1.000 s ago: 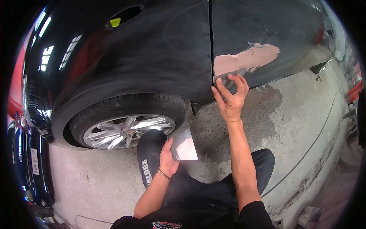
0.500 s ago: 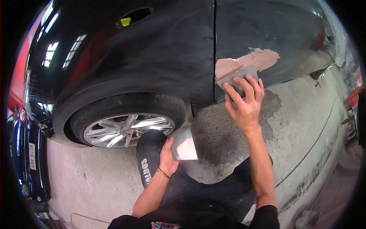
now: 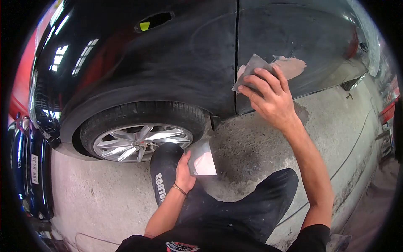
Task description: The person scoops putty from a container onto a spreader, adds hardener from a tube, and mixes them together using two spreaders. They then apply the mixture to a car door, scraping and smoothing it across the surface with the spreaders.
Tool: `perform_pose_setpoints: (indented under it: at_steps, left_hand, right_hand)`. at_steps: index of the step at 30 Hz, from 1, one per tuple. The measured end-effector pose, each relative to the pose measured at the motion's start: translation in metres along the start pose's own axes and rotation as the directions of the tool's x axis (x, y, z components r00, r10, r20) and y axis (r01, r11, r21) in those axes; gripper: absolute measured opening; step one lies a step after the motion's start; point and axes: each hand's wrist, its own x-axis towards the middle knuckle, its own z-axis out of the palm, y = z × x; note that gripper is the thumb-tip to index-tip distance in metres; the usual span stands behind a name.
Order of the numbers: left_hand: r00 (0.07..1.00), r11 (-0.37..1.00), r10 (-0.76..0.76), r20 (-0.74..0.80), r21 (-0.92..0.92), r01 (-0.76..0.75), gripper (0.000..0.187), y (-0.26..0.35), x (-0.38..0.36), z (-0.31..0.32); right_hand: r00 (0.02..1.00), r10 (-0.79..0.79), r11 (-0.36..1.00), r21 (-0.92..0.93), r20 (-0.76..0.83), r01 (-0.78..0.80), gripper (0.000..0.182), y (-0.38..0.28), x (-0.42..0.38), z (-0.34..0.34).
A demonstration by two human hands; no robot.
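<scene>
My right hand (image 3: 268,94) is closed on a grey filler spreader (image 3: 252,71), its flat blade tilted against the lower part of the black car door (image 3: 315,33), just right of the panel gap. Pink body filler (image 3: 291,67) lies smeared on the door; the spreader and my fingers cover part of it. In front of the wheel, my left hand (image 3: 184,171) grips the left edge of a flat grey plate (image 3: 202,147), which carries a pink patch of filler (image 3: 205,163) near its lower end.
The front wheel (image 3: 142,140) and fender (image 3: 189,54) are close ahead, left of the door. My knees are bent above the stained concrete floor (image 3: 247,143). Another dark car (image 3: 37,168) stands at the far left, and a cable (image 3: 352,149) runs along the floor at right.
My right hand has turned and shifted slightly up and left with the spreader, hiding more filler. My right forearm has swung outward to the right. My left hand and its plate are nearly still.
</scene>
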Motion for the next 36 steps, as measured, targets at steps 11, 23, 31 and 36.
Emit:
perform_pose_setpoints:
  at_steps: [11,23,31,36]
  left_hand:
    - [1.000,1.000,-0.008,0.016,-0.009,0.008,0.041,0.004,-0.005,0.008]
    - [1.000,1.000,0.002,-0.002,-0.015,-0.002,0.038,0.005,-0.005,0.011]
    - [0.998,0.996,-0.066,0.007,-0.058,0.066,0.040,0.007,-0.007,0.015]
    - [0.986,0.990,-0.054,0.158,-0.120,0.074,0.041,0.016,-0.019,0.056]
  right_hand:
    - [0.942,0.315,0.944,0.142,-0.119,-0.298,0.054,-0.002,-0.071,0.057]
    - [0.797,0.604,0.788,0.168,-0.024,-0.592,0.047,-0.020,-0.111,0.042]
    - [0.337,0.938,0.310,0.632,-0.081,-0.710,0.049,-0.003,-0.047,0.002]
    - [0.214,0.853,-0.459,0.879,0.476,-0.129,0.054,-0.055,-0.060,-0.049]
